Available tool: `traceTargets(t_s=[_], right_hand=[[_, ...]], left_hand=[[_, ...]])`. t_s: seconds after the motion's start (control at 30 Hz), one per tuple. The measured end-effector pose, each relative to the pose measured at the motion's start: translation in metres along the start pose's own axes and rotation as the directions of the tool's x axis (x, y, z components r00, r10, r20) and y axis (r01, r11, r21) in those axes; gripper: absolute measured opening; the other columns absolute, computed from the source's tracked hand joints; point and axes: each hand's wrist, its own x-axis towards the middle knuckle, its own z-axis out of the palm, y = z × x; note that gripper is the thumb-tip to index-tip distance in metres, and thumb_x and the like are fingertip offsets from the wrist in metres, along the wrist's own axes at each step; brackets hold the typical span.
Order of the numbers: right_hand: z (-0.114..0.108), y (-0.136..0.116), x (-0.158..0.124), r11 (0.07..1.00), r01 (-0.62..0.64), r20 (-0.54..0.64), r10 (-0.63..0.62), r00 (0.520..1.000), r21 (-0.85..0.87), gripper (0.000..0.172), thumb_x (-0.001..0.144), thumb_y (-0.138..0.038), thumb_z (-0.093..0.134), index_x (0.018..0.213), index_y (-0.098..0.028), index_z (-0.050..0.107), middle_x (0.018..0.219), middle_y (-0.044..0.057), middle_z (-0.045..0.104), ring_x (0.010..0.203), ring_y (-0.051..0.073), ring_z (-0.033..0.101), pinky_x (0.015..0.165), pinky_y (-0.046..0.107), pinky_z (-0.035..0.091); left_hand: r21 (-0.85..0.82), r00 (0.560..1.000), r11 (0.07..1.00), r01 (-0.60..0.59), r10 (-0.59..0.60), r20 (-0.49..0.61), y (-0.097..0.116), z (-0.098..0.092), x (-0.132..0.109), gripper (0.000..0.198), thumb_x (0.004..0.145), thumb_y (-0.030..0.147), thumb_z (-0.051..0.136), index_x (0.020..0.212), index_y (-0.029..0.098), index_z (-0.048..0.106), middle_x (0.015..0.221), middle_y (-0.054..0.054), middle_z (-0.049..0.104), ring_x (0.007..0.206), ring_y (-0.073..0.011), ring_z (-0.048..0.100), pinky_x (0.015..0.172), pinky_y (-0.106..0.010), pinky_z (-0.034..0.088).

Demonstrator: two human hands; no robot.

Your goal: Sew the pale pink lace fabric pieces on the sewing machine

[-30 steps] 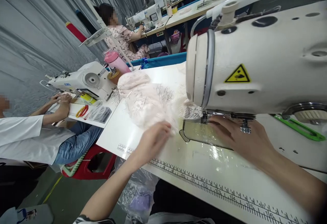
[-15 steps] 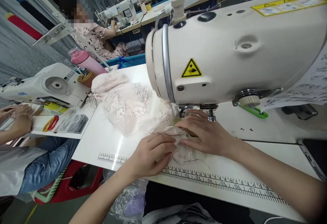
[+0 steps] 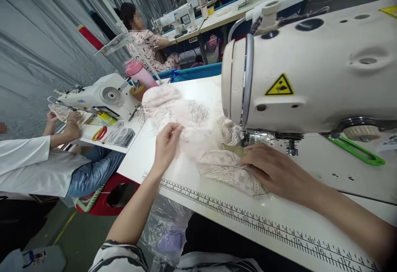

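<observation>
Pale pink lace fabric (image 3: 218, 162) stretches across the white table in front of the sewing machine (image 3: 313, 73). My left hand (image 3: 167, 141) pinches the fabric between thumb and fingertips, left of the machine and slightly raised. Beside the needle area, my right hand (image 3: 273, 168) is closed on the edge of the lace, thumb below and fingers above. Part of the fabric bunches up near the presser foot, whose tip is partly hidden by my right hand. A rounded bundle of the same fabric (image 3: 161, 98) lies farther back.
A printed ruler (image 3: 257, 222) runs along the table's front edge. A green thread snipper (image 3: 356, 150) lies under the machine arm. At the left, a co-worker's hands (image 3: 72, 125) hold lace by another sewing machine (image 3: 102, 92). A pink bottle (image 3: 141, 73) stands behind.
My left hand has moved left and away from my right hand, drawing the fabric out between them. My right hand stays near the needle. The camera view has turned left.
</observation>
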Motion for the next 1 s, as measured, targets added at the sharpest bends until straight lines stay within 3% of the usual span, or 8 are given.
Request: traceTargets(t_s=[0.27,0.37,0.43,0.5,0.63,0.77,0.87,1.0], right_hand=[[-0.006,-0.005,0.002,0.988,-0.086,0.063,0.079,0.995,0.130,0.023,0.095,-0.022,0.044,0.113,-0.024,0.057,0.090,0.005,0.066,0.095,0.023,0.062,0.063,0.031,0.054],[-0.008,-0.006,0.004,0.983,-0.137,0.110,0.124,0.986,0.120,0.029,0.096,-0.026,0.045,0.124,-0.024,0.054,0.074,0.002,0.062,0.093,0.023,0.061,0.061,0.030,0.051],[-0.009,-0.006,0.005,0.980,-0.174,0.142,0.160,0.977,0.092,0.034,0.096,-0.031,0.047,0.129,-0.023,0.052,0.067,-0.001,0.059,0.080,0.021,0.061,0.060,0.030,0.048],[-0.009,-0.005,0.005,0.977,-0.208,0.149,0.199,0.969,0.053,0.037,0.096,-0.037,0.051,0.130,-0.022,0.051,0.068,-0.002,0.059,0.071,0.018,0.059,0.057,0.028,0.045],[-0.008,-0.003,0.003,0.973,-0.213,-0.032,0.211,0.977,-0.091,0.030,0.095,-0.034,0.054,0.123,-0.022,0.056,0.082,0.001,0.065,0.078,0.018,0.061,0.060,0.028,0.045],[-0.008,0.002,0.002,0.984,-0.028,-0.118,0.007,0.993,-0.176,0.024,0.091,-0.012,0.050,0.103,-0.024,0.066,0.113,0.004,0.065,0.097,0.018,0.061,0.076,0.032,0.048],[-0.007,0.004,0.002,0.980,0.068,-0.095,-0.087,0.992,-0.186,0.022,0.090,-0.010,0.050,0.089,-0.023,0.068,0.109,0.004,0.066,0.108,0.021,0.057,0.081,0.034,0.047],[-0.010,0.004,0.002,0.963,0.060,-0.115,-0.093,0.989,-0.262,0.023,0.089,-0.008,0.049,0.090,-0.021,0.069,0.099,0.003,0.069,0.099,0.019,0.059,0.076,0.033,0.044]], left_hand=[[0.260,0.986,0.964,0.046,-0.003,-0.164,-0.036,-0.035,0.047,0.012,0.091,0.026,0.055,0.093,0.018,0.064,0.092,-0.007,0.065,0.079,-0.0193,0.057,0.074,-0.031,0.044],[0.397,0.969,0.906,-0.148,0.212,-0.123,-0.016,-0.026,0.028,0.016,0.093,0.028,0.056,0.102,0.018,0.064,0.102,-0.010,0.065,0.095,-0.0242,0.058,0.085,-0.036,0.044],[0.344,0.901,0.835,-0.430,0.421,0.104,0.005,-0.010,0.000,0.012,0.096,0.025,0.054,0.100,0.018,0.063,0.096,-0.006,0.068,0.090,-0.0202,0.061,0.081,-0.033,0.048],[0.151,0.787,0.793,-0.590,0.524,0.325,0.025,0.009,-0.032,0.008,0.095,0.023,0.057,0.098,0.019,0.063,0.095,-0.003,0.069,0.088,-0.0166,0.064,0.076,-0.028,0.051],[0.009,0.636,0.732,-0.681,0.586,0.502,0.049,0.033,-0.072,0.017,0.094,0.019,0.055,0.109,0.015,0.061,0.111,-0.008,0.067,0.102,-0.0215,0.063,0.081,-0.034,0.054],[-0.156,0.498,0.685,-0.712,0.649,0.575,0.056,0.030,-0.075,0.014,0.089,0.011,0.051,0.098,0.014,0.062,0.108,-0.007,0.067,0.106,-0.0213,0.062,0.093,-0.037,0.052],[-0.132,0.562,0.717,-0.684,0.634,0.530,0.063,0.027,-0.072,0.011,0.087,0.011,0.050,0.089,0.015,0.061,0.096,-0.006,0.068,0.095,-0.0196,0.064,0.092,-0.037,0.053],[0.015,0.639,0.719,-0.694,0.607,0.472,0.070,0.044,-0.072,0.026,0.092,0.012,0.047,0.115,0.008,0.060,0.119,-0.013,0.065,0.113,-0.0230,0.060,0.094,-0.034,0.054]])
